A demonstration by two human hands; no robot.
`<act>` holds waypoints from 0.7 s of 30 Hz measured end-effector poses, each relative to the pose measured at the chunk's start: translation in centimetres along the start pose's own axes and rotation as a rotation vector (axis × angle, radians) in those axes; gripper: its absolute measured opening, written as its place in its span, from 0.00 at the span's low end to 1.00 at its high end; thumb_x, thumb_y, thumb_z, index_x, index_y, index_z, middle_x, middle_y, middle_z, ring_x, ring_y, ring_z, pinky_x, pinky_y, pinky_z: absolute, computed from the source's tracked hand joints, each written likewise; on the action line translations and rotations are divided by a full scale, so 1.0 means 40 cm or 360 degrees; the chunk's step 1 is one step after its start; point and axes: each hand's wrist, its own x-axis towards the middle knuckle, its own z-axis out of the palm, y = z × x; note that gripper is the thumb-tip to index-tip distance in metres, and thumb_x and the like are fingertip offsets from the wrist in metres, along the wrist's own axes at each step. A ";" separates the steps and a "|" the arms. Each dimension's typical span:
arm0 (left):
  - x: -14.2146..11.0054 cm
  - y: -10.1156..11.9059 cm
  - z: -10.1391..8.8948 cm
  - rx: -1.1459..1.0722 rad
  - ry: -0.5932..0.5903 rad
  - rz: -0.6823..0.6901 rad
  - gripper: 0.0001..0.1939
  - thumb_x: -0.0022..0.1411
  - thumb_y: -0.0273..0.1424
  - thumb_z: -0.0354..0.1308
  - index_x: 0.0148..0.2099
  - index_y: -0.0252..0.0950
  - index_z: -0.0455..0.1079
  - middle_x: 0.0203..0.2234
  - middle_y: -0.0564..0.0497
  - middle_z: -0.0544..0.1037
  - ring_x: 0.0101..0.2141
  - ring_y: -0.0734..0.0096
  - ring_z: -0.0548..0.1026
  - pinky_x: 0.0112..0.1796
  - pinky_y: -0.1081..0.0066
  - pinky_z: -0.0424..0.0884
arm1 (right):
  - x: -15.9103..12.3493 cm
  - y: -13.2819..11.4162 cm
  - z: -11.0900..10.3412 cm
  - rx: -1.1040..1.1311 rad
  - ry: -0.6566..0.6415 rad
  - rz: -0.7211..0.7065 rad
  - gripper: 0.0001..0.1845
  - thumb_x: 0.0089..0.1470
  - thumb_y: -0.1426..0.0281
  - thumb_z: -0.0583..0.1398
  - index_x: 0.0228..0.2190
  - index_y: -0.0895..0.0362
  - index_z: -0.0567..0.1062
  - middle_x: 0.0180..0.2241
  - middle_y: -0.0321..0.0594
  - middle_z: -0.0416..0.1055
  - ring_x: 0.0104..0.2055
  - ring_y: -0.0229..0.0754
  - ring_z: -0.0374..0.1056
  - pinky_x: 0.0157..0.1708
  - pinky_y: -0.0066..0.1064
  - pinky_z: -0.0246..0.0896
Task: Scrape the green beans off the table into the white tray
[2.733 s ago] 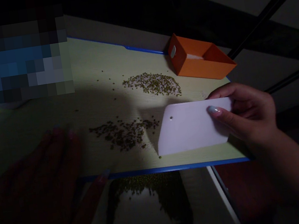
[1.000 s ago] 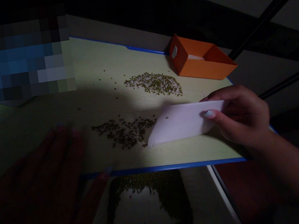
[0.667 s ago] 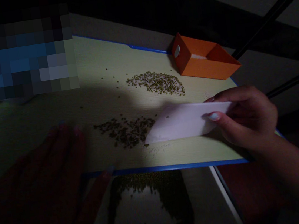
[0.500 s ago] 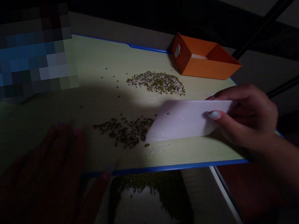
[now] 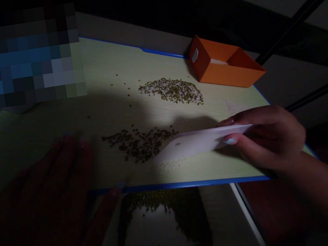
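Note:
In the head view my right hand (image 5: 270,135) pinches a flat white scraper (image 5: 191,143) between thumb and fingers. Its far edge is low over the tabletop, by the near pile of small green beans (image 5: 139,143) mixed with white grains. A dark spot shows on its face; whether it is a hole or a bean I cannot tell. Behind lies a second pile of beans and white grains (image 5: 174,90). My left hand (image 5: 50,189), in deep shadow, rests at the table's near edge with fingers stretched out and thumb apart, holding nothing.
An orange open box (image 5: 226,64) stands at the table's back right. Loose beans and white grains (image 5: 172,164) lie scattered about. Below the blue table edge (image 5: 173,186), an open drawer (image 5: 228,220) contains many beans around a pale patch. The upper left is pixelated.
My right hand has lowered the scraper and tipped it flatter, uncovering more of the near pile's right end and white grains by the box. My left hand has stayed put.

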 end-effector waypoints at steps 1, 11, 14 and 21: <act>0.000 0.000 -0.001 -0.0001 0.0003 -0.0003 0.39 0.65 0.49 0.47 0.74 0.52 0.41 0.73 0.47 0.55 0.70 0.43 0.54 0.67 0.36 0.49 | -0.001 0.000 -0.001 -0.0006 -0.0007 -0.0014 0.19 0.54 0.73 0.68 0.46 0.42 0.78 0.36 0.34 0.83 0.30 0.43 0.78 0.27 0.35 0.76; -0.004 -0.012 0.005 0.0074 -0.0003 0.0083 0.38 0.66 0.44 0.45 0.74 0.51 0.38 0.74 0.50 0.50 0.71 0.44 0.52 0.67 0.35 0.49 | -0.019 0.016 -0.006 -0.0068 0.0093 -0.0206 0.19 0.53 0.78 0.68 0.47 0.54 0.78 0.37 0.37 0.83 0.36 0.37 0.80 0.37 0.26 0.76; -0.005 -0.018 0.006 0.0095 0.0008 0.0083 0.38 0.66 0.45 0.44 0.75 0.49 0.38 0.74 0.50 0.50 0.71 0.45 0.52 0.67 0.35 0.49 | -0.016 0.020 -0.004 -0.0090 0.0066 -0.0267 0.17 0.54 0.77 0.68 0.46 0.57 0.78 0.36 0.37 0.82 0.35 0.36 0.79 0.36 0.24 0.75; -0.002 -0.014 0.006 0.0095 -0.0034 0.0064 0.39 0.66 0.45 0.44 0.75 0.51 0.35 0.75 0.54 0.46 0.71 0.46 0.50 0.68 0.37 0.49 | -0.010 0.016 -0.002 -0.0056 -0.0008 -0.0205 0.13 0.55 0.77 0.67 0.43 0.57 0.78 0.37 0.38 0.83 0.36 0.35 0.80 0.38 0.22 0.76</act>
